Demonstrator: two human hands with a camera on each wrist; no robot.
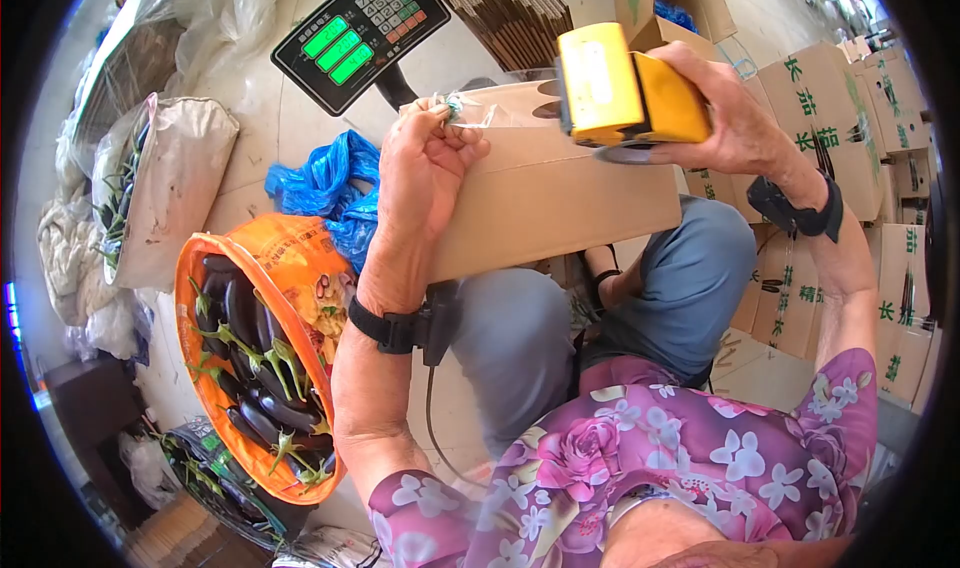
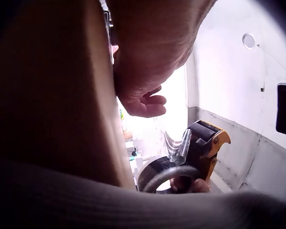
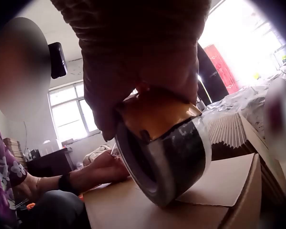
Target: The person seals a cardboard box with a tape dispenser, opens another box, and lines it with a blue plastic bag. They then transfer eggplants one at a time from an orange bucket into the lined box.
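Observation:
A closed cardboard box (image 1: pixel 560 198) lies in front of the person's knees. The right hand (image 1: pixel 735 113) grips a yellow tape dispenser (image 1: pixel 600 88) over the box's right part. Its large tape roll (image 3: pixel 183 155) is just above the cardboard in the right wrist view. At the box's far left corner, the left hand (image 1: pixel 425 163) has curled fingers and pinches crumpled clear tape (image 1: pixel 475 114). A loose clear strip (image 2: pixel 180 148) stands up by the dispenser in the left wrist view.
An orange bag-lined basket (image 1: pixel 190 308) of eggplants (image 1: pixel 245 318) stands at the left, beside a blue plastic bag (image 1: pixel 335 188). Behind the box are a scale display (image 1: pixel 350 43) and stacked flat cardboard (image 1: pixel 500 13). Printed cartons (image 1: pixel 800 83) fill the right side.

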